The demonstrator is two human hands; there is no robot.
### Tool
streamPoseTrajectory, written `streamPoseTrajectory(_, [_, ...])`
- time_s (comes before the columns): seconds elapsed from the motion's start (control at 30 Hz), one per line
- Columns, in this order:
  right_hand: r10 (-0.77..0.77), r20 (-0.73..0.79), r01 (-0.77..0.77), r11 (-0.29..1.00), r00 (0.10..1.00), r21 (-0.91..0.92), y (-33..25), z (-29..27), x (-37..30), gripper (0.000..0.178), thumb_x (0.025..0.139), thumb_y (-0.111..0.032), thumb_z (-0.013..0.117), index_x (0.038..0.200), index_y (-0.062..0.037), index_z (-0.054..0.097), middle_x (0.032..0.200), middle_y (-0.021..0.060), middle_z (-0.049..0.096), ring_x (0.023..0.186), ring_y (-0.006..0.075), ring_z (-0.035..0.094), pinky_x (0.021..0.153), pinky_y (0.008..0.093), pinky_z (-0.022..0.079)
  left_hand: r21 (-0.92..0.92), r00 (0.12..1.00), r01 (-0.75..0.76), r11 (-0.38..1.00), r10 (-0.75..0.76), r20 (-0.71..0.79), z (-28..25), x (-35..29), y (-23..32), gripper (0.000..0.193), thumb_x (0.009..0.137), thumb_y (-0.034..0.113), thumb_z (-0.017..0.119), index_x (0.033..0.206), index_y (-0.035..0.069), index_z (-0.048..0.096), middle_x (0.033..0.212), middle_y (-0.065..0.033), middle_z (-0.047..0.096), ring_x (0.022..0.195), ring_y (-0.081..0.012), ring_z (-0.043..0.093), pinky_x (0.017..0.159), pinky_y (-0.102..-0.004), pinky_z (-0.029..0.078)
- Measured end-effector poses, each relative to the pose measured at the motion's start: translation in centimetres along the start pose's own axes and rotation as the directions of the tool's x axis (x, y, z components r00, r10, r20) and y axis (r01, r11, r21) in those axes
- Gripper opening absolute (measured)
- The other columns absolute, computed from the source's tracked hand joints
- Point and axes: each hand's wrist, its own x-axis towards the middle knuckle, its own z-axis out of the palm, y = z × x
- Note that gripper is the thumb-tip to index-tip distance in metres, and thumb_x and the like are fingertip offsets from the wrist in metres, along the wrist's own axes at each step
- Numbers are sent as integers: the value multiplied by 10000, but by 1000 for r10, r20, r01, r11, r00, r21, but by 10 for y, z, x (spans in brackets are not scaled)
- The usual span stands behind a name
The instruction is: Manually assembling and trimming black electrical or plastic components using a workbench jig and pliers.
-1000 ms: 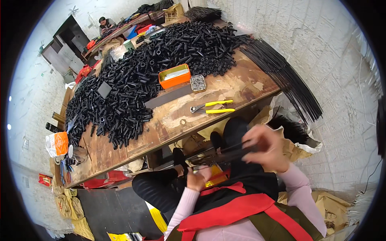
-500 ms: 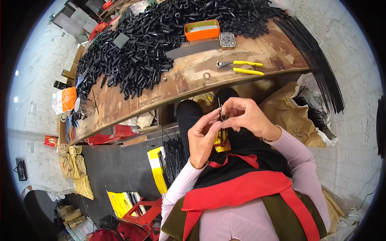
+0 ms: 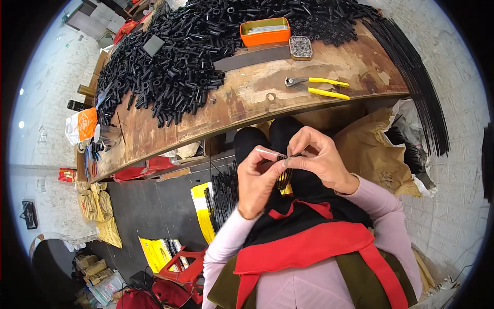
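My left hand (image 3: 254, 183) and my right hand (image 3: 323, 159) meet above my lap, thumbs and fingertips pinched together. Between them they grip a small dark part with thin black rods (image 3: 283, 179) hanging below; its exact kind is too small to make out. The fingers cover most of where the part is held. Beyond my hands, on the wooden bench (image 3: 242, 100), lie cutting pliers (image 3: 329, 93) with yellow handles, out of reach of both hands' grip. A clear tray of small metal bits (image 3: 300, 47) stands beside an orange tin (image 3: 265, 39) holding thin pale wires.
A big heap of black tubular parts (image 3: 170, 72) covers the back and left of the bench. Long black rods (image 3: 419, 85) hang over its right end. Below stands a brown paper sack (image 3: 368, 141). On the floor at left lie black rods on a yellow bag (image 3: 202, 213).
My right hand has turned and lowered its fingertips against the part. The thin upright piece that stuck up between the fingers no longer stands there. The view has shifted slightly.
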Motion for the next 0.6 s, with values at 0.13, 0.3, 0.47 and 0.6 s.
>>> streamPoseTrajectory(0.13, [-174, -20, 173, 983, 984, -63, 5, 3, -6, 266, 792, 64, 773, 853, -57, 543, 904, 35, 563, 846, 88, 556, 750, 243, 463, -51, 972, -179, 983, 168, -162, 20, -9, -8, 158, 835, 18, 760, 906, 12, 618, 929, -53, 629, 858, -100, 595, 754, -241, 493])
streamPoseTrajectory(0.3, [-110, 241, 88, 991, 964, 98, -12, -6, 6, 289, 771, 96, 773, 874, -55, 549, 945, 49, 575, 868, 111, 580, 775, 251, 481, -297, 946, -52, 954, 142, 292, -9, 15, 4, 206, 826, 53, 777, 891, 26, 583, 925, -76, 612, 819, -145, 613, 741, -267, 517])
streamPoseTrajectory(0.47, [-27, 295, -9, 993, 955, 121, -28, -7, 11, 338, 720, 121, 790, 849, -65, 539, 883, 86, 583, 823, 180, 602, 745, 312, 510, -430, 913, 116, 895, 74, 401, -5, 18, 5, 182, 837, -9, 735, 905, 16, 569, 912, -73, 583, 850, -171, 642, 724, -269, 544])
streamPoseTrajectory(0.6, [-119, 157, 129, 990, 980, -54, -23, -23, 2, 311, 725, 150, 765, 844, -40, 550, 916, 108, 591, 841, 192, 625, 755, 308, 517, -109, 953, 48, 993, -13, 303, -5, 17, -4, 114, 811, -66, 718, 923, -62, 696, 974, -90, 660, 892, -169, 657, 788, -270, 541])
